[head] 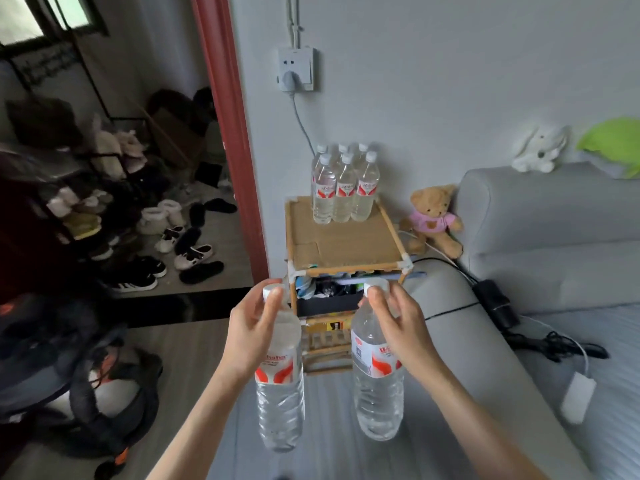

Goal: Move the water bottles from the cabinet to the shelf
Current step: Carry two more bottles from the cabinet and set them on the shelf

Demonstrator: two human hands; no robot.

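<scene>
Cardboard-topped shelf [343,242], six bottles [344,188], teddy bear [434,218]

Left-held bottle [280,372] is showing partial red lettering "…haha" on its white-and-red label. Labels on right-held bottle [377,362] and shelf bottles [343,188] are remaining illegible.

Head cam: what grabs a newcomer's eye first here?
Two water bottles hang in the foreground, the left hand gripping the left bottle by its neck and the right hand gripping the right bottle the same way. Straight ahead, a cluster of bottles stands at the back of the shelf, against the wall. A teddy bear sits just right of the shelf.
</scene>
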